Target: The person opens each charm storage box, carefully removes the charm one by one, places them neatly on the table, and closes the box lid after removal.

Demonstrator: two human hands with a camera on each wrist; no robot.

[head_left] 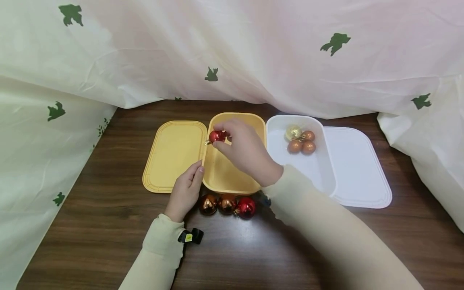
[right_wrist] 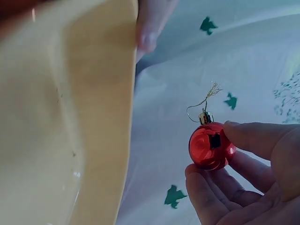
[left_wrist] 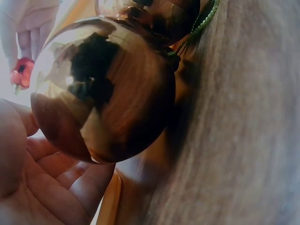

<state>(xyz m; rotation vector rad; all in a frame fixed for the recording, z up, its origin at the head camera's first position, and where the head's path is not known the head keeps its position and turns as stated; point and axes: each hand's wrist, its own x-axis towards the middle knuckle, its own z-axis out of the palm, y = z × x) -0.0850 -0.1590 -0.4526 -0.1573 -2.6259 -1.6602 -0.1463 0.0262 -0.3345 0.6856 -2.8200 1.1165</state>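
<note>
Here right fingers [right_wrist: 206,194] pinch a bauble [right_wrist: 201,152], seemingly palm-down.

Head: bright, soft light; table [head_left: 246,257] glare at 6 o'clock, shadow beneath right sleeve [head_left: 326,221]. Left wrist: blown out at 10 o'clock, table blurred at 3. Right wrist: dimmer, bluish cloth [right_wrist: 159,108].

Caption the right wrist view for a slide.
Right hand pinching a shiny, gold-capped red bauble near the yellow container.

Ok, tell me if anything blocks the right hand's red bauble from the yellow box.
Nothing visible blocks the red bauble: the yellow box stands open, the yellow lid beside it and the left hand at its left edge.
</note>
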